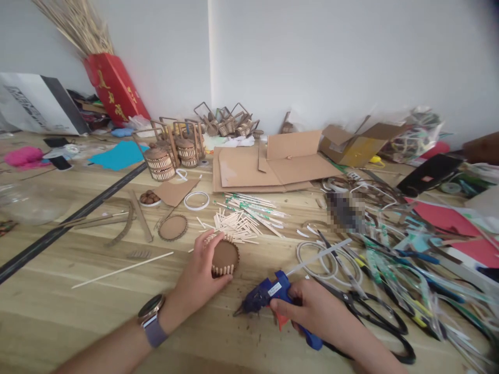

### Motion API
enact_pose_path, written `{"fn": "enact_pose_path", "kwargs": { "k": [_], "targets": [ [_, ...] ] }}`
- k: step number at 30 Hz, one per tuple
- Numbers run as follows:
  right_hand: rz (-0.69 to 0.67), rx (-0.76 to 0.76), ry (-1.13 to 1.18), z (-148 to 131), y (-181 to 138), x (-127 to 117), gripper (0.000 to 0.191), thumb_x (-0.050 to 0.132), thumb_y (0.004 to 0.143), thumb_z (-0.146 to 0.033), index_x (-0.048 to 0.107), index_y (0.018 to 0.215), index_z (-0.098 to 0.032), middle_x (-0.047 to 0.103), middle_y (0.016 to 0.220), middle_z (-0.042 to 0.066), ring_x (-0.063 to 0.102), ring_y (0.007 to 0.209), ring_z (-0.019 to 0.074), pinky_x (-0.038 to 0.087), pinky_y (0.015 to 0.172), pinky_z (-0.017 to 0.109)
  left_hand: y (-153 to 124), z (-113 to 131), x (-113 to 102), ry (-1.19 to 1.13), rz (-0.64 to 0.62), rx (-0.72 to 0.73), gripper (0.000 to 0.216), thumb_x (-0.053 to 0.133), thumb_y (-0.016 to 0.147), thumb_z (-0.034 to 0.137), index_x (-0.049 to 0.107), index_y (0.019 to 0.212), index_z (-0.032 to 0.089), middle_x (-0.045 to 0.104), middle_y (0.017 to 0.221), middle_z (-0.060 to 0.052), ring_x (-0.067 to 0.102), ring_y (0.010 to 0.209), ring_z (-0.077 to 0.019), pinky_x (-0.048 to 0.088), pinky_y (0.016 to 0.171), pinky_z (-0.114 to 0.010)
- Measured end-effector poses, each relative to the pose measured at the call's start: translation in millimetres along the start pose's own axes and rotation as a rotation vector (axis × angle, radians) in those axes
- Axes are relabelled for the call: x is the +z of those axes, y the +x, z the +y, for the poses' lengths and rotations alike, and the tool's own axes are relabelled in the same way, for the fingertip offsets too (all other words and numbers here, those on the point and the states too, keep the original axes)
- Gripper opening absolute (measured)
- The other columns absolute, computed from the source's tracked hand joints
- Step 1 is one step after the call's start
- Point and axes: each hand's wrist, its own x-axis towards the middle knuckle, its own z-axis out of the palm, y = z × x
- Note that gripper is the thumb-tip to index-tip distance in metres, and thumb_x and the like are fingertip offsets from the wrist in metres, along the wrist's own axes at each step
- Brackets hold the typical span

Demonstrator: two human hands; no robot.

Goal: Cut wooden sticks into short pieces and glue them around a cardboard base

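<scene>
Both forearms come in bare, no sleeves. Left wrist wears a round dark-faced watch (151, 307) on a lilac strap. Right hand (316, 314), across from the watch, wears nothing

A craft workshop: flattened brown cardboard sheets (268, 166), a pile of small wooden sticks (237, 221) and black-handled scissors (374, 306) litter the pale wooden surface (78, 291)

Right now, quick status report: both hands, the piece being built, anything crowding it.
Left hand grips cardboard disc edged with upright sticks. Right hand holds blue glue gun, nozzle toward disc, not touching. Loose stick pile behind, scissors at right.
</scene>
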Motion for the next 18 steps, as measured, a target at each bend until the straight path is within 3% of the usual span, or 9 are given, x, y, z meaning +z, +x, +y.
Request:
{"fn": "enact_pose_path", "kwargs": {
  "k": [7, 11, 18],
  "targets": [
    [0.065, -0.010, -0.162, 0.9, 0.2, 3.2, 0.045, 0.056, 0.084, -0.051, 0.059, 0.053, -0.018, 0.053, 0.046, -0.001, 0.036, 0.041, 0.0082, 0.017, 0.041, 0.023, -2.0, -2.9, 2.4, -0.016, 0.017, -0.008, 0.082, 0.070, 0.073, 0.013, 0.030, 0.143, 0.029, 0.033, 0.143, -0.015, 0.035, 0.137, -0.0337, 0.036, 0.110, -0.057],
    [0.088, -0.035, -0.192, 4.1, -0.1, 3.5, 0.045, 0.058, 0.082, -0.053, 0.060, 0.054, -0.018, 0.044, 0.047, -0.003, 0.032, 0.044, 0.0088, 0.015, 0.042, 0.024, -2.5, -2.8, 2.4, -0.004, 0.016, -0.013, 0.080, 0.070, 0.073, 0.015, 0.031, 0.142, 0.029, 0.033, 0.142, -0.015, 0.036, 0.136, -0.0337, 0.037, 0.109, -0.057],
    [0.037, -0.062, -0.133, 2.1, -1.7, -1.3, 0.036, 0.060, 0.082, -0.046, 0.069, 0.063, -0.017, 0.052, 0.051, -0.002, 0.035, 0.046, 0.0095, 0.018, 0.044, 0.023, -2.8, -6.8, 4.3, 0.017, 0.023, -0.011, 0.080, 0.069, 0.074, 0.017, 0.030, 0.143, 0.028, 0.034, 0.141, -0.015, 0.038, 0.135, -0.0354, 0.040, 0.107, -0.057]
  ]
}}
